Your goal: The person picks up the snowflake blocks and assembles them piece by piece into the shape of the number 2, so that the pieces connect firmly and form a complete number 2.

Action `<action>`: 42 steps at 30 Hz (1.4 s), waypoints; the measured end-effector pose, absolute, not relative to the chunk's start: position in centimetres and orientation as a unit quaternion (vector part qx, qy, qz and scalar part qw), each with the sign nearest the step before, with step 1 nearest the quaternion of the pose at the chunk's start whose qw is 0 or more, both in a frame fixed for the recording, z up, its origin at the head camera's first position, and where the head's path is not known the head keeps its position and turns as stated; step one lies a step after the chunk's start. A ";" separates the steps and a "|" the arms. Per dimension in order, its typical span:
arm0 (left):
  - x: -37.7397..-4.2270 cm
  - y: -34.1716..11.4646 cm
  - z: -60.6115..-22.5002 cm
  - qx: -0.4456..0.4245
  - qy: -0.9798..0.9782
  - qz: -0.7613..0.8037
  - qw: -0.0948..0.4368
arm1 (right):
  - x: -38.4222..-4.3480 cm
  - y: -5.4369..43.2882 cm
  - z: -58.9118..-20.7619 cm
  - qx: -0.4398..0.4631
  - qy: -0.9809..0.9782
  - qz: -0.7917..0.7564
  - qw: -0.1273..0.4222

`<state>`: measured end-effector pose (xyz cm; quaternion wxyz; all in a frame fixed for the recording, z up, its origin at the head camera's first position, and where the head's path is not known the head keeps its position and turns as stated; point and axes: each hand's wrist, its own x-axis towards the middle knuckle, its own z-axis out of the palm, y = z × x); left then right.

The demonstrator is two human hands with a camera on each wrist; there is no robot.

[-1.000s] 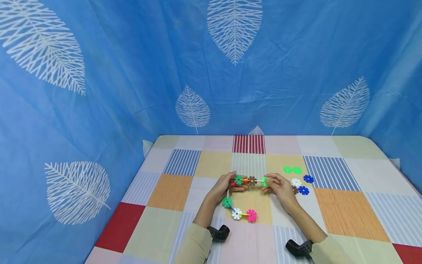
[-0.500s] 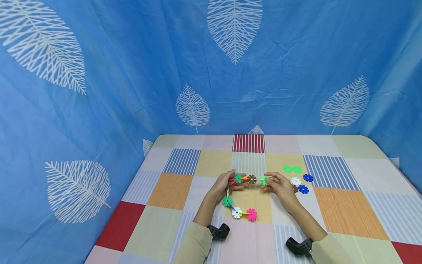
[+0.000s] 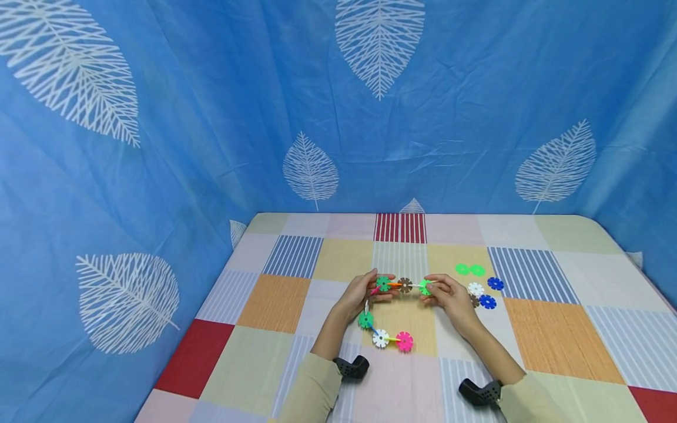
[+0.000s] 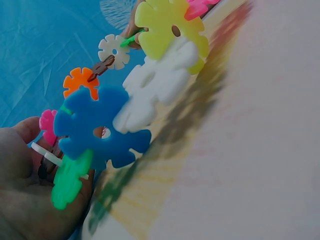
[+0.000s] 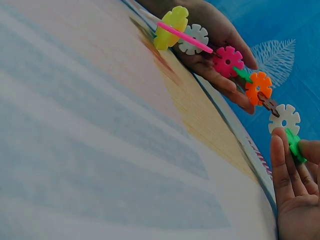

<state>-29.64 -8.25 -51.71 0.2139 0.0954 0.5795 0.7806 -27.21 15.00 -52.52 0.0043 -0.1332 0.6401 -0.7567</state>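
A chain of interlocking plastic snowflake discs bends between the hands. The left hand [image 3: 353, 301] cradles its upper left bend, with a dark green disc [image 3: 383, 284] in front of the spread fingers. Between the hands sit an orange disc [image 5: 258, 88], a brown disc [image 3: 405, 285] and a white disc [image 5: 284, 119]. Thumb and fingers of the right hand [image 3: 449, 301] pinch the bright green end disc [image 3: 425, 286]. From the left hand the chain runs toward the person through another green disc [image 3: 365, 319] and a white disc [image 3: 380, 338] to a pink end disc [image 3: 404, 341].
Right of the right hand lie loose discs: two bright green discs [image 3: 470, 269], a white disc [image 3: 475, 289], two blue discs [image 3: 491, 293] and a partly hidden brown disc [image 3: 474, 301]. A patchwork cloth [image 3: 545, 341] covers the table, and blue leaf-print curtains [image 3: 455, 117] surround it.
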 end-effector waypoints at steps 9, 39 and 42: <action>-29.6 -8.3 -51.7 0.107 0.571 0.787 0.208 | -27.1 15.0 -52.4 -0.128 0.644 -0.754 0.007; -29.6 -8.3 -51.6 0.098 0.584 0.778 0.212 | -27.1 15.0 -52.3 -0.131 0.649 -0.750 0.008; -29.6 -8.3 -51.5 0.093 0.581 0.780 0.215 | -27.2 15.1 -52.3 -0.131 0.650 -0.749 0.006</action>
